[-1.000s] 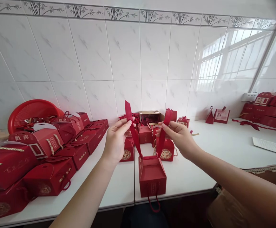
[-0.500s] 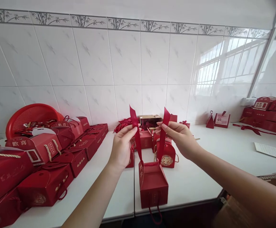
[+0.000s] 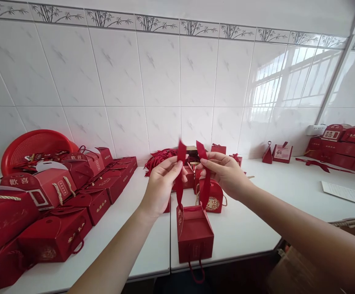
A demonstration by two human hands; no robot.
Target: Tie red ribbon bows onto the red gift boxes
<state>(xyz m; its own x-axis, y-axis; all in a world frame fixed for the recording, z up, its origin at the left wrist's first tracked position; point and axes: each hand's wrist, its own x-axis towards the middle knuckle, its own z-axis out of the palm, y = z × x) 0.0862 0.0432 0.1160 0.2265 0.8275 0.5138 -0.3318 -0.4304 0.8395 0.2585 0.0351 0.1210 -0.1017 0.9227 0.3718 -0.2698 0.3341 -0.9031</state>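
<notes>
A small red gift box stands upright at the front edge of the table, its top open between two slanting sides. A red ribbon rises from its top in two upright ends. My left hand pinches the left end between thumb and fingers. The right end is pinched the same way by my right hand. Both hands are above the box, with the two ends a small gap apart. A red cord handle hangs from the box's front face, past the table edge.
Red gift boxes are stacked on the left, with a red plastic basket behind. Behind my hands lie a heap of red ribbons and a gold-printed box. More boxes and a white keyboard are at right.
My two hands have come closer together, bringing the ribbon ends nearer each other. The box still stands at the table edge; the view has shifted slightly.
</notes>
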